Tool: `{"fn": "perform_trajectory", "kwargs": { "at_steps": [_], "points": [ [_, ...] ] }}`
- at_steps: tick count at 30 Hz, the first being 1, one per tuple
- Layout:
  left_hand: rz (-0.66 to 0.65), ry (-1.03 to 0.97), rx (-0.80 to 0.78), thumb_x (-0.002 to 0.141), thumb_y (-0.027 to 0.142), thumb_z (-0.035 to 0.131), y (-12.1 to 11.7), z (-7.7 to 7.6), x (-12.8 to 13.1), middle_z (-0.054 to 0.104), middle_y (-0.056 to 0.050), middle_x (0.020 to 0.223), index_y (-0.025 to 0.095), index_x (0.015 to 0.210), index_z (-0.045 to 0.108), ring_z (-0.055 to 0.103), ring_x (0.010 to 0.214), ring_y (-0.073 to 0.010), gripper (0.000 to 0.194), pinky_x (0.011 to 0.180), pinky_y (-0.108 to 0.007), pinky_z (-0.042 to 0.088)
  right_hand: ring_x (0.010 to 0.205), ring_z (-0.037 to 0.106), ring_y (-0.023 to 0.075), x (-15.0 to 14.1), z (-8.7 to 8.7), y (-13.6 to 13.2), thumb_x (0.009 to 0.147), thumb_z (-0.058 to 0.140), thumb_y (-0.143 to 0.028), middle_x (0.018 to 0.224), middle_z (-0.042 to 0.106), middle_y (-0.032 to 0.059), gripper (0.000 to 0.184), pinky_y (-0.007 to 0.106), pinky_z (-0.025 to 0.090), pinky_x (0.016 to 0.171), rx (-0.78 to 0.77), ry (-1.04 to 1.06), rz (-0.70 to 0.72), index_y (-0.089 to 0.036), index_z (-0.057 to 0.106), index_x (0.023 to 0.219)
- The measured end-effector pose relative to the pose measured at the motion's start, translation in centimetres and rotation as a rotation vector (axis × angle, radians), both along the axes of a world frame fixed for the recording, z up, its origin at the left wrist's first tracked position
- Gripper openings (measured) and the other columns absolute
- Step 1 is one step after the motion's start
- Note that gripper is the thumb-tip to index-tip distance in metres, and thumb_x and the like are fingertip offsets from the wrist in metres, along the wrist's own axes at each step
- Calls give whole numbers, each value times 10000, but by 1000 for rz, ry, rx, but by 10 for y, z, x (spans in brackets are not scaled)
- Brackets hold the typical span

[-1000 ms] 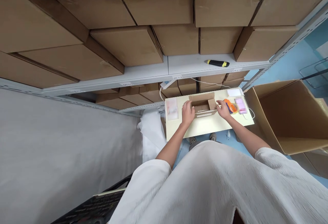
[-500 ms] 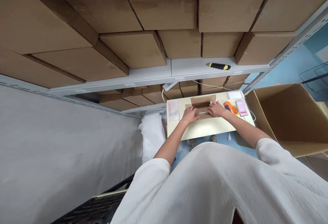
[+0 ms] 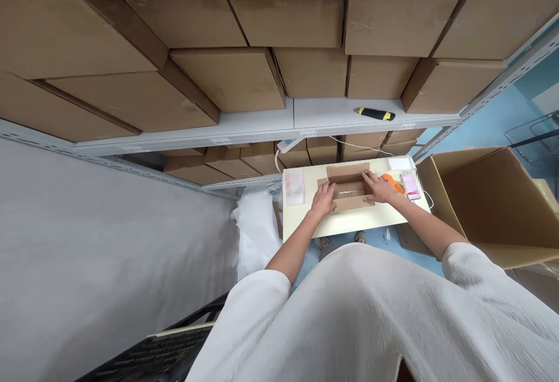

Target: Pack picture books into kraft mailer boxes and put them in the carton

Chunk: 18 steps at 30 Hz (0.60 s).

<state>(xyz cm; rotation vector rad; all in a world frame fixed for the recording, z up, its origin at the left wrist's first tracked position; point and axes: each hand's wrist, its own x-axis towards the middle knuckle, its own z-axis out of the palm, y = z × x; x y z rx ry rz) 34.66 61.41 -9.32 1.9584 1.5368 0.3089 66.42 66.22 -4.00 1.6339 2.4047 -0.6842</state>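
A small open cardboard box [image 3: 354, 202] stands on the pale yellow table, with its far and near flaps folded outward. My left hand [image 3: 324, 198] grips its left side, the fingers at the rim. Holding the right side is my right hand [image 3: 378, 188], its thumb near the front corner and its fingers at the back. The box's inside shows between the hands, with a light strip across the bottom. Just beyond my right hand lies an orange tape dispenser [image 3: 393, 182], partly hidden by it.
On the table [image 3: 301, 216] lie a phone [image 3: 410, 186] and a clear plastic packet [image 3: 295, 187]. A box cutter [image 3: 375, 114] rests on the shelf [image 3: 257, 120] below stacked cartons [image 3: 229, 79]. A large open carton [image 3: 493, 195] stands at right, white wrapping [image 3: 257, 227] at left.
My hands have moved apart from over the box's opening to its two sides. More of the inside shows now, and the front flap lies folded outward.
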Motion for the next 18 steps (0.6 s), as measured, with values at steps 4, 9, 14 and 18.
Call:
{"fn": "perform_trajectory", "kwargs": {
  "at_steps": [4,9,14,18],
  "points": [
    [18,-27,-13,776,282,954,-3,-1,0,389,-224,1779,237,1629,515,354,1667,-461,961,1315,-605,407,1553,473,501,-11,-10,14,691,914,-755,1919,108,147,1336,651,496,1212,-56,15,-11,-338,304,1804],
    [25,-93,-31,815,212,906,-7,-1,-5,369,-175,1803,273,1635,533,348,1668,-449,903,1269,-607,486,1546,467,520,-16,-19,29,641,965,-712,1903,192,151,1355,694,482,1216,-100,-44,-39,-335,344,1785],
    [82,-221,-1,929,230,781,-15,-1,-14,481,-153,1730,263,1606,576,441,1623,-393,708,1302,-574,467,1505,525,519,-17,-20,34,644,951,-745,1901,194,155,1338,672,517,1192,-95,-96,-12,-319,366,1770],
    [231,-402,68,1040,255,605,-15,0,-34,622,-142,1586,239,1510,645,619,1467,-287,471,1265,-476,509,1511,533,527,-19,-16,34,647,971,-678,1890,231,161,1347,685,488,1212,-112,-142,-42,-321,342,1784]
  ]
}}
